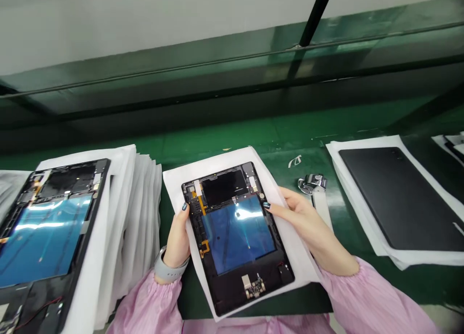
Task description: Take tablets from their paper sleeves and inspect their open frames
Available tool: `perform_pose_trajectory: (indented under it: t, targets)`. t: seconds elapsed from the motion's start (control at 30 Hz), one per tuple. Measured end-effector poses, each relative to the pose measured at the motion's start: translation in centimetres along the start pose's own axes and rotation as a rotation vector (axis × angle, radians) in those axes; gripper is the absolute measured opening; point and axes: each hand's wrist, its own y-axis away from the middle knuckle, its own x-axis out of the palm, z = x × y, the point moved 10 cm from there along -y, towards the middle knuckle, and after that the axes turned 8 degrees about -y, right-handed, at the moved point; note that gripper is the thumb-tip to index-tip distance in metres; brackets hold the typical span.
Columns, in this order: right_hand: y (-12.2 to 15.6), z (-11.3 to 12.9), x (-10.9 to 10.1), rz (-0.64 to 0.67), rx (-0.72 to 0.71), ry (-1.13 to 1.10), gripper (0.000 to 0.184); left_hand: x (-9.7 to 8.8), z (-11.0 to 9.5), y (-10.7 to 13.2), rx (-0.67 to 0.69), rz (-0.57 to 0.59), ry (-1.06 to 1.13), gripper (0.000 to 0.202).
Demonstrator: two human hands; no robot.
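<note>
An open tablet [235, 232] lies on a white foam sheet [213, 168], its blue battery area, circuit parts and orange flex cables exposed. My left hand [177, 242] grips the sheet's left edge, with a fingertip touching the tablet's frame. My right hand [308, 227] holds the right side of the sheet, its fingertips close to the tablet's edge. Both hands lift and tilt the sheet slightly above the green bench.
A tall stack of white sheets [141, 227] bears another open tablet [47, 223] at left. A black tablet back cover [398, 198] lies on white sheets at right. A metal clip with a white strap [312, 183] lies beside my right hand. A grey smartwatch [170, 268] is on my left wrist.
</note>
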Motion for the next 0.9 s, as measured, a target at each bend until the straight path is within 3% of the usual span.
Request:
perform_pose_trajectory:
  t: [0.23, 0.43, 0.57, 0.9]
  targets:
    - [0.6, 0.6, 0.4, 0.017, -0.046, 0.011, 0.035, 0.1, -0.3, 0.1, 0.030, 0.015, 0.059, 0.049]
    - [1.1, 0.4, 0.2, -0.027, -0.038, -0.049, 0.039, 0.7, -0.6, 0.1, 0.057, 0.089, 0.056, 0.044]
    - [1.0, 0.7, -0.4, -0.082, -0.069, -0.014, 0.040, 1.5, -0.6, 0.2, 0.022, 0.160, 0.074, 0.051]
    - [0.9, 0.9, -0.9, -0.114, -0.109, -0.036, 0.039, 0.9, -2.8, 0.2, 0.229, 0.054, -0.209, 0.027]
